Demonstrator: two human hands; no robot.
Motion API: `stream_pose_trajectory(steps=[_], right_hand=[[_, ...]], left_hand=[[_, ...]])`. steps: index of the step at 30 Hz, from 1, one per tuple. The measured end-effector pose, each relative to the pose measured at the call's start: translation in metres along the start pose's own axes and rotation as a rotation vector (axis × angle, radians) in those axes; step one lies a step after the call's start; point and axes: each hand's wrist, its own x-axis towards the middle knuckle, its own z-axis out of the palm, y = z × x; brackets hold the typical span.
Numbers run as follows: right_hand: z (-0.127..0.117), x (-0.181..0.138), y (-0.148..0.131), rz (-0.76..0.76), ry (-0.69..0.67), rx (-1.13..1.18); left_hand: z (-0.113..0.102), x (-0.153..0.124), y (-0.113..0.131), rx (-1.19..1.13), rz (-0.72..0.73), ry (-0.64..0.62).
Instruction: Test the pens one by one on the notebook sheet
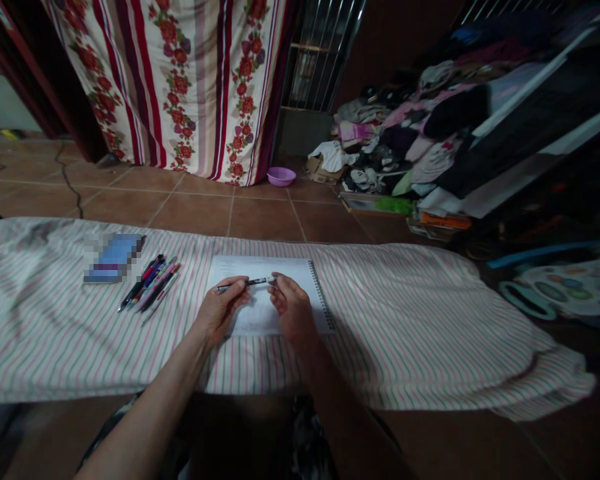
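Note:
Above a spiral notebook point(257, 317) I hold a dark pen point(257, 281) level between both hands. My left hand point(223, 307) pinches its dark left part between thumb and fingers. The fingertips of my right hand point(293, 300) close on its pale right end. Beneath them the notebook lies open at a white page with faint lines of writing at the upper left, its spiral binding on the right side. A bundle of several pens point(151, 283) lies to the left of the notebook.
The table has a striped cloth point(405, 320). A pixelated blue, flat rectangular object point(114, 258) lies at its left. Beyond are a tiled floor, a floral curtain point(180, 87), a purple basin point(281, 176) and a heap of clothes point(405, 127). A pale plastic item point(570, 287) stands at the right.

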Motion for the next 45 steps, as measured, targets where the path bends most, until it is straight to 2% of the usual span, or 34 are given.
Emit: stream_pose_trajectory(steps=[4,9,15,18,22,25,29,36,45], right_hand=[[-0.005,0.000,-0.004,-0.010,0.029,-0.025],[-0.009,0.000,-0.007,-0.009,0.000,0.012],[-0.015,0.006,-0.003,-0.014,-0.034,0.034],[-0.016,0.008,-0.001,-0.006,-0.021,0.027],[-0.015,0.007,0.000,0.003,0.004,0.000],[-0.015,0.007,0.000,0.011,0.020,0.012],[-0.016,0.008,0.000,0.003,0.021,0.038],[-0.021,0.012,0.003,0.001,0.013,0.025],[-0.016,0.004,-0.006,0.058,0.018,0.076]], left_hand=[[-0.001,-0.001,0.003,0.168,0.068,-0.105],[-0.001,-0.008,0.012,0.331,0.059,-0.172],[-0.001,-0.012,0.011,0.546,0.133,-0.153],[-0.005,-0.009,0.006,0.677,0.266,-0.120],[-0.012,-0.006,0.003,0.897,0.518,-0.202],[-0.013,-0.006,0.004,1.047,0.596,-0.221],[-0.010,-0.006,0.004,1.141,0.616,-0.202],[-0.013,-0.002,-0.002,1.104,0.616,-0.206],[-0.016,-0.003,-0.006,1.419,0.725,-0.225]])
